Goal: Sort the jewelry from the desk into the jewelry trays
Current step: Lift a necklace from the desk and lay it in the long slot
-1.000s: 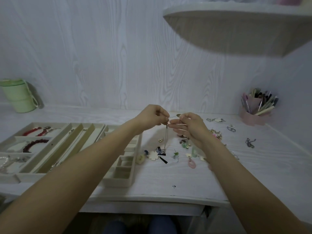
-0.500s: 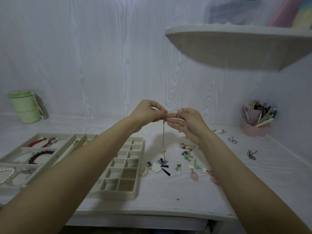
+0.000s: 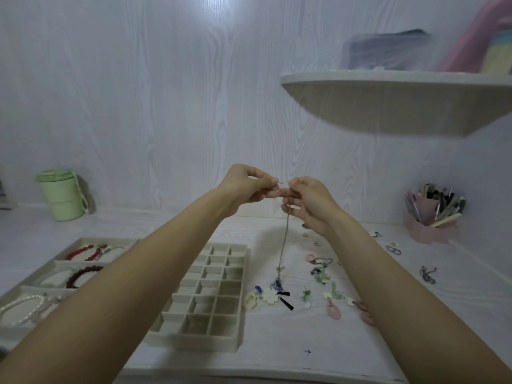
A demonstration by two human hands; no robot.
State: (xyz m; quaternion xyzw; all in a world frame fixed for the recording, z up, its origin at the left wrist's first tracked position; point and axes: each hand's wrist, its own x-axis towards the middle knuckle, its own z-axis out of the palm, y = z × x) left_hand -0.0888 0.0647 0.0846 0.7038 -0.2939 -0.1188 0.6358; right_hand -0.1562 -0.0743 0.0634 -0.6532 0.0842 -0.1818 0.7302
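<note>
- Both hands have risen well above the desk compared with a second ago, lifting a thin silver chain necklace (image 3: 284,239) until it hangs nearly straight; earlier its lower part lay bunched among the loose pieces.
- The left hand (image 3: 246,188) pinches the top end of the chain between thumb and fingertips, and the right hand (image 3: 310,202), almost touching it, pinches the chain just beside that point. A short stretch runs level between the two.
- The small dark pendant end of the chain now dangles below the hands, at or just above the scattered earrings and charms (image 3: 318,289); I cannot tell whether it touches them.
- This looks like straightening or untangling before storing, so the piece is not yet sorted.
- Below the left forearm sits the beige tray of small square compartments (image 3: 221,295); further left, the beige long-slot tray (image 3: 55,261) holds red bead bracelets (image 3: 83,252).
</note>
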